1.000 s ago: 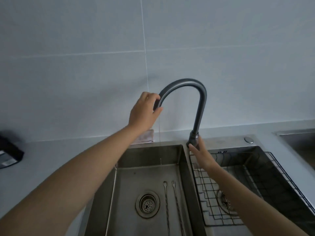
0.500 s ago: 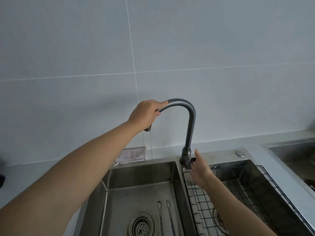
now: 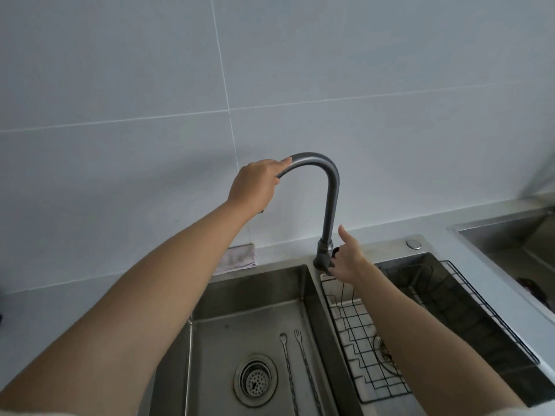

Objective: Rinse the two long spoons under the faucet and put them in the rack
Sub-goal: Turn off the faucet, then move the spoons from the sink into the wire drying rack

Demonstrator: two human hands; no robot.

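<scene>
Two long spoons (image 3: pixel 295 373) lie in the basin below the left hand (image 3: pixel 253 186), which grips the faucet (image 3: pixel 329 205) spout; right hand (image 3: pixel 345 259) clasps its base handle.

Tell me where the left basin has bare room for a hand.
Bare floor lies left of the drain and behind it toward the back wall of the left basin. Right of the drain, the two spoons crowd the floor.

The left hand (image 3: pixel 253 187) has slid up the faucet (image 3: pixel 329 202) spout, toward 1 o'clock, now covering its outlet end; the right hand (image 3: pixel 347 258) has closed onto the base handle.
</scene>
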